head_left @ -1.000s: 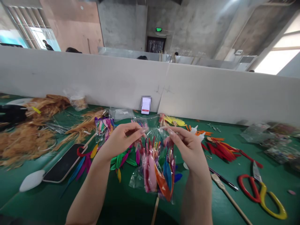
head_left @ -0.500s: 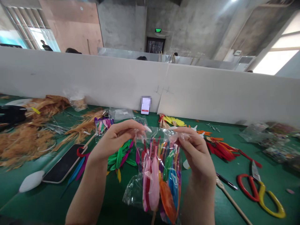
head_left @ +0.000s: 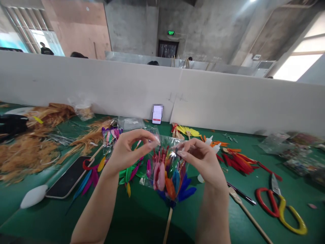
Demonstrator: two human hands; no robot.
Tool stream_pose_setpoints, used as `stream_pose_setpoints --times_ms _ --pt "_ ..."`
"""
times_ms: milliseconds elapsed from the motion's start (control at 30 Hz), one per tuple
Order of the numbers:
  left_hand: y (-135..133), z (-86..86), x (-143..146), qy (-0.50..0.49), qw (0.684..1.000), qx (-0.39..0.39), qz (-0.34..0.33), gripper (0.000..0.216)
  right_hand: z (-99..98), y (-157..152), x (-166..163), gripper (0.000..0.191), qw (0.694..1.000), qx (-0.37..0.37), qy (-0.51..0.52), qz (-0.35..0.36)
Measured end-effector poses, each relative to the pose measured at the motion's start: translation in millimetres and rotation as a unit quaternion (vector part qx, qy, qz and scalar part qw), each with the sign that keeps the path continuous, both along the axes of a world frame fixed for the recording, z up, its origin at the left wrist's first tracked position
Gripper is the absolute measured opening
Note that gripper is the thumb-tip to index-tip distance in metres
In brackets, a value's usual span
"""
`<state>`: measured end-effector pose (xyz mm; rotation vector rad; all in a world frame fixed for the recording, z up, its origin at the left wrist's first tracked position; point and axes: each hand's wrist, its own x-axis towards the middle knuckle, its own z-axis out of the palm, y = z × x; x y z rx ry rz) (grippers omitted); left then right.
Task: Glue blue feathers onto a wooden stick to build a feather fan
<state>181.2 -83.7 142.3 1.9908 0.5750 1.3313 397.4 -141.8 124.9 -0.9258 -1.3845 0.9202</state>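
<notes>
Between my hands hangs a clear plastic bag [head_left: 169, 139] with pink, orange, green and blue feathers [head_left: 159, 176] inside it. My left hand [head_left: 132, 149] pinches the bag's upper left edge between thumb and fingers. On the other side, my right hand [head_left: 200, 157] is closed on the upper right edge. Below and behind the bag lies a wooden stick [head_left: 168, 225] with dark blue feathers [head_left: 186, 189] at its top end. Green and magenta feathers [head_left: 128, 174] rest on the table beside my left wrist.
Scissors [head_left: 275, 198] with red and yellow handles, a pen [head_left: 242, 194] and another wooden stick [head_left: 250, 215] lie right. Red feathers [head_left: 240, 161] are beyond. Brown fibre [head_left: 27, 152] and a black flat board [head_left: 68, 178] lie left. A phone [head_left: 157, 114] leans on the white partition [head_left: 114, 84].
The bag of feathers has moved away from me and looks smaller. My right hand has shifted left, closer to my left hand. The blue feathers on the stick now show below the bag.
</notes>
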Motion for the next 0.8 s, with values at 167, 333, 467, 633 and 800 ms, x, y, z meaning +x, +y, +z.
stream_pose_setpoints --times_ms 167,333,467,633,800 --pt "16 -12.6 13 -0.012 0.996 -0.052 0.077 0.009 -4.7 13 -4 0.022 0.995 -0.033 -0.032 -0.087" --pt "60 -50.5 26 -0.134 0.963 -0.153 0.174 0.021 -10.0 16 11 0.037 0.976 0.007 -0.037 -0.216" --pt "84 -93.0 49 -0.096 0.939 -0.223 0.245 0.028 -8.0 7 22 0.035 0.955 0.054 -0.039 -0.288" --pt "99 -129.3 50 0.113 0.943 -0.26 0.174 0.014 -5.5 2 24 0.035 0.964 0.055 -0.039 -0.256" --pt "121 -135.5 13 0.264 0.908 -0.244 0.215 0.019 -3.9 2 25 0.03 0.966 0.054 -0.032 -0.25"
